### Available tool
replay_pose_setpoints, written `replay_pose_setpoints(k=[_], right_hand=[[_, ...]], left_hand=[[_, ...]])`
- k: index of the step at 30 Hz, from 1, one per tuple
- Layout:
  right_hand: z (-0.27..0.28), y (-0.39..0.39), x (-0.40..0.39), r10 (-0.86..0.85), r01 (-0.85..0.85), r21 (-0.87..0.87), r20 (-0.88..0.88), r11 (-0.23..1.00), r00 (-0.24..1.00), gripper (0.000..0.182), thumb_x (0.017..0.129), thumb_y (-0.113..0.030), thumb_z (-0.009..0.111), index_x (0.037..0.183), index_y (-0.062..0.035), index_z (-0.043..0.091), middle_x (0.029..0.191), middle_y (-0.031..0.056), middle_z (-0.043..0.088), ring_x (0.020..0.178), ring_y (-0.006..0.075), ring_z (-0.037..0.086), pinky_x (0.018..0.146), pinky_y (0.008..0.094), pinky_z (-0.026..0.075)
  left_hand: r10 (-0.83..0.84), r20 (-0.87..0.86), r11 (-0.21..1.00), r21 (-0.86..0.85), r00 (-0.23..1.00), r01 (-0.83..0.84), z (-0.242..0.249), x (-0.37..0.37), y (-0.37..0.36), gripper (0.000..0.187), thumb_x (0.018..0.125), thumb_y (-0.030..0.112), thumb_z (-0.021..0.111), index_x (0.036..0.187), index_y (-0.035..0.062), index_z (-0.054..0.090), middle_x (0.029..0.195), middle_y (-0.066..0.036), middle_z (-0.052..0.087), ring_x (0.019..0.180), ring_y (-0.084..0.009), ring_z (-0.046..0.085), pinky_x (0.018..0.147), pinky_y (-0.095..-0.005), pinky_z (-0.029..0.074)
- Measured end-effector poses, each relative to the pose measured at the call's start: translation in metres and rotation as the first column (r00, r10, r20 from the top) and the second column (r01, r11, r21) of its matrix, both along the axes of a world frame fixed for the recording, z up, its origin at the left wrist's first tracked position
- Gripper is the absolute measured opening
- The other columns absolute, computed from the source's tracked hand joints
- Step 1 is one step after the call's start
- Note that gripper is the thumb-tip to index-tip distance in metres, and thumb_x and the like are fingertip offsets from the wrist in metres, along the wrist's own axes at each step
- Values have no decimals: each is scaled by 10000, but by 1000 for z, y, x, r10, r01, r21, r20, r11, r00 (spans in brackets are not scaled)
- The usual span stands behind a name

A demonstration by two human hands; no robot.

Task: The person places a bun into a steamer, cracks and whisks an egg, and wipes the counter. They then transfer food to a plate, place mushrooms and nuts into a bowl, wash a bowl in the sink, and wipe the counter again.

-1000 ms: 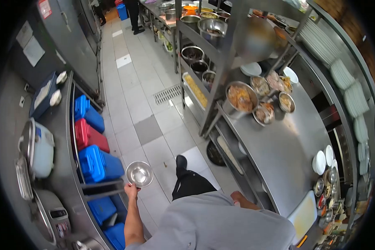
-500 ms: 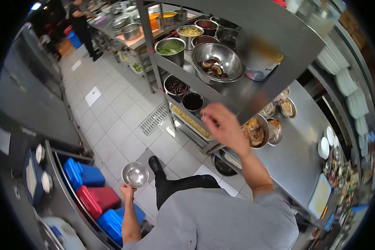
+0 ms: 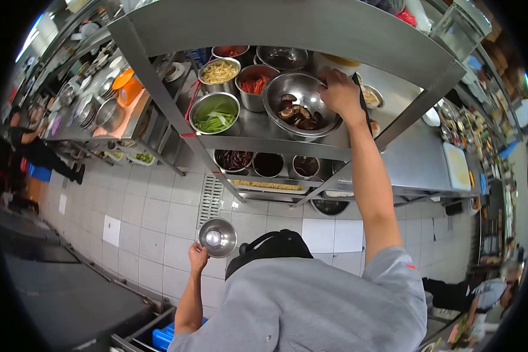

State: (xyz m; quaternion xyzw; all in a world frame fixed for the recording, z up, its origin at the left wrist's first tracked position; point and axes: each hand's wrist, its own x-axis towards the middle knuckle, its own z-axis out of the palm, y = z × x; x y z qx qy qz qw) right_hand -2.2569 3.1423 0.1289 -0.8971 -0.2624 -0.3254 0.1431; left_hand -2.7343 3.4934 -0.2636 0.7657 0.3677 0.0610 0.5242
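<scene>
My left hand (image 3: 198, 256) pinches the rim of an empty steel bowl (image 3: 217, 237), held low over the floor. My right hand (image 3: 338, 91) reaches onto the upper shelf at the right rim of a large steel bowl (image 3: 305, 88) with dark mushroom pieces (image 3: 300, 115) inside. Its fingers point down and are partly hidden, so whether they grip anything cannot be made out. Left of that bowl stand containers of green vegetable pieces (image 3: 216, 121), red strips (image 3: 254, 85) and pale yellow strips (image 3: 219, 73).
Steel shelf rails (image 3: 276, 142) and uprights frame my right arm. Lower down are containers of dried chillies (image 3: 233, 159) and dark liquid (image 3: 268, 165). A steel counter (image 3: 419, 167) extends right. One person (image 3: 32, 138) stands far left, another (image 3: 469, 295) at lower right.
My view has turned toward the shelf. My right hand has moved from in front of the shelf to the mushroom bowl's rim. My left hand still holds the empty bowl.
</scene>
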Motion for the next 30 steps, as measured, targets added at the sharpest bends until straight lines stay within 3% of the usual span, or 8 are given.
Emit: replay_pose_setpoints(k=[5, 11, 17, 20, 23, 26, 29, 30], right_hand=[[13, 4, -10, -31, 26, 158, 32, 987, 999, 287, 799, -206, 667, 1043, -84, 577, 962, 105, 649, 979, 319, 635, 785, 442, 524], [7, 4, -3, -28, 18, -94, -102, 995, 994, 341, 801, -231, 661, 1095, -77, 583, 1027, 132, 644, 1058, 325, 596, 860, 473, 502], [11, 13, 1, -51, 43, 75, 99, 996, 994, 303, 825, -205, 678, 1081, -62, 604, 1050, 153, 647, 931, 392, 617, 785, 479, 495], [27, 11, -1, -29, 19, 124, 82, 992, 996, 212, 865, -178, 638, 1026, -40, 636, 1039, 183, 643, 897, 421, 613, 751, 497, 486], [22, 5, 3, 45, -67, 116, 179, 991, 983, 188, 887, -176, 623, 988, -20, 655, 1012, 197, 646, 879, 424, 611, 744, 495, 480], [9, -2, 15, 60, -65, 32, 135, 997, 989, 227, 878, -211, 644, 986, -11, 658, 966, 189, 656, 865, 410, 613, 752, 477, 487], [29, -1, -14, 65, -23, -151, 282, 988, 957, 234, 855, -196, 665, 1003, -15, 657, 929, 162, 664, 858, 384, 620, 770, 453, 495], [38, 0, -25, 92, -82, -97, 105, 992, 990, 240, 836, -195, 680, 999, -20, 659, 925, 154, 665, 859, 373, 624, 773, 445, 497]], left_hand=[[-2, 66, 999, -39, 998, 4, 15, 21, 29, 189, 786, 12, 549, 684, 33, 391, 577, -103, 541, 493, -193, 611, 423, -332, 497], [-14, 68, 998, -66, 998, 18, 15, 24, 34, 195, 787, 6, 549, 678, 29, 389, 594, -109, 548, 513, -190, 613, 429, -327, 496], [-27, 8, 994, -103, 1000, 28, 9, 27, 32, 149, 777, 36, 531, 687, 18, 414, 616, -114, 558, 527, -176, 597, 452, -323, 509], [-28, 74, 985, -167, 997, 40, 21, 43, 25, 142, 787, 29, 530, 701, 15, 417, 642, -105, 555, 548, -169, 596, 464, -327, 519], [-80, 65, 984, -152, 995, 89, 38, 69, 19, 142, 799, 25, 530, 713, 16, 418, 670, -93, 549, 564, -168, 597, 486, -321, 530], [-121, 128, 973, -179, 984, 143, 55, 94, 10, 150, 813, 21, 536, 719, 18, 419, 680, -80, 538, 581, -167, 596, 506, -307, 533], [-155, 181, 955, -223, 971, 194, 79, 115, -2, 160, 826, 17, 547, 726, 20, 422, 694, -59, 514, 595, -157, 594, 526, -299, 549], [-161, 202, 952, -226, 966, 206, 86, 121, -7, 165, 828, 17, 552, 728, 20, 422, 696, -53, 506, 596, -153, 593, 530, -299, 556]])
